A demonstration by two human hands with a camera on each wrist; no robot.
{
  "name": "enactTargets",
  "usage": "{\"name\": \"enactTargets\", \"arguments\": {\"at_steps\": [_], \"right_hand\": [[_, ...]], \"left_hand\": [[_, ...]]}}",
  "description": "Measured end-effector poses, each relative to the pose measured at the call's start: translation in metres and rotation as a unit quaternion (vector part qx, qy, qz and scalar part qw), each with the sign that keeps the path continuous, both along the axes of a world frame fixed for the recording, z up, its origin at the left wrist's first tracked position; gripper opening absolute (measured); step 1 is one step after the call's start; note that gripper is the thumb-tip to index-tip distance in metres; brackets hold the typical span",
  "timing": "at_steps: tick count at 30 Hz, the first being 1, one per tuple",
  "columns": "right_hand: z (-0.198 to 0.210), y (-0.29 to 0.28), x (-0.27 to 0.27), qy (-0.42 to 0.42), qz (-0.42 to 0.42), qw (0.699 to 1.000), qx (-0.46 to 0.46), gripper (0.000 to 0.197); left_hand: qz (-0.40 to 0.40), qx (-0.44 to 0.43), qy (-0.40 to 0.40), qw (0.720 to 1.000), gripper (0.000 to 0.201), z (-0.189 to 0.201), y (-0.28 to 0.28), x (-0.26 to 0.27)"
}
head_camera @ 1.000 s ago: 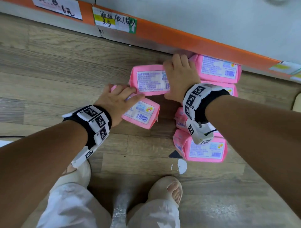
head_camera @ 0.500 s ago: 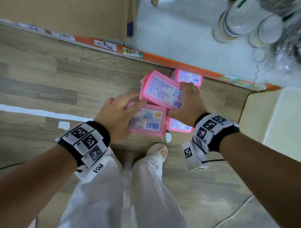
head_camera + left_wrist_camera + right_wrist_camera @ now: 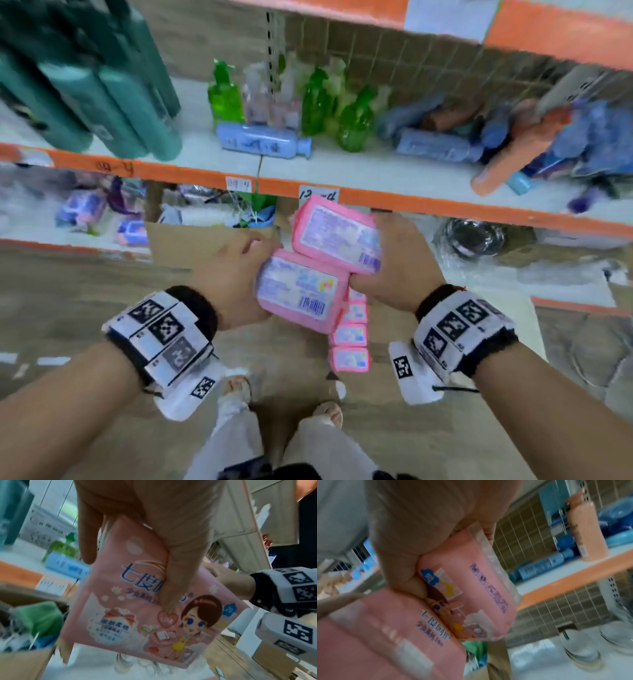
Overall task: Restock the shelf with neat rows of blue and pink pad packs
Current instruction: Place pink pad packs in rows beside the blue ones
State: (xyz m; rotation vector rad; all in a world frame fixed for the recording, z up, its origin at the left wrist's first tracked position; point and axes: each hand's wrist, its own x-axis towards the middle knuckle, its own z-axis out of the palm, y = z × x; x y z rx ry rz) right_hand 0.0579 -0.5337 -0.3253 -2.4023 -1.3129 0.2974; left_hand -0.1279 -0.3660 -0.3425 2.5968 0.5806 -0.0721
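blk/wht tagged wristbands (image 3: 164, 337), pale trousers (image 3: 236, 442)

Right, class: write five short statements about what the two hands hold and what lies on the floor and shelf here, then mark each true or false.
1. The left hand holds a pink plastic pad pack with a barcode. True.
2. The right hand hangs open with no load. False: its grip is on a second pink pad pack.
3. More pink packs lie on the wooden floor. True.
4. Both held packs are blue. False: both are pink.
5. Green bottles stand on the orange-edged shelf. True.
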Motion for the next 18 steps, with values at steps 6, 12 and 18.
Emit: {"name": "enactTargets", "arguments": {"at_steps": [6, 12, 18], "right_hand": [[0.089, -0.025, 0.015, -0.062, -0.010, 0.993, 0.098, 0.083], [0.158, -0.034, 0.052, -0.056, -0.059, 0.983, 0.164, 0.089], [0.208, -0.010, 0.111, -0.073, -0.096, 0.968, 0.219, 0.083]], "left_hand": [[0.012, 0.063, -0.026, 0.998, 0.092, 0.098, -0.023, 0.020], [0.026, 0.107, -0.090, 0.990, 0.091, 0.181, -0.022, 0.054], [0.062, 0.050, -0.155, 0.985, 0.097, 0.233, 0.025, 0.087]]}}
